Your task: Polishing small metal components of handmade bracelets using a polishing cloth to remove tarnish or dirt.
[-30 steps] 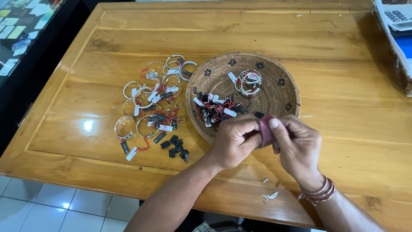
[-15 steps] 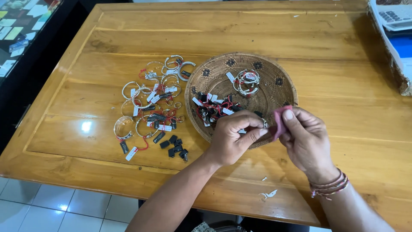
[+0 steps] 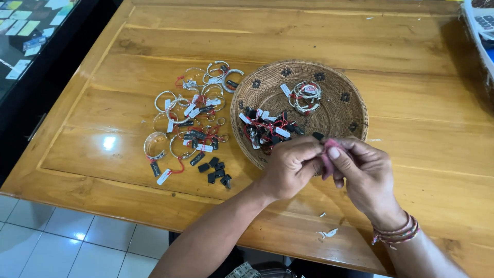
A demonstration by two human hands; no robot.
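Hands: your left hand (image 3: 290,167) and right hand (image 3: 363,172) meet over the tabletop (image 3: 422,128), fingers (image 3: 334,153) pinching a pink cloth (image 3: 327,154).
Grip: keep both pinches firm, rub in short strokes.
Cloth: stands roughly upright; what it wraps is hidden.
Basket (image 3: 339,110): just beyond, holding tagged bangles (image 3: 304,95).

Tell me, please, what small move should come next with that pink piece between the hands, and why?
Probably keep working the pink piece: both the left hand and right hand pinch it above the woven basket, and nothing shows it ready to set down.
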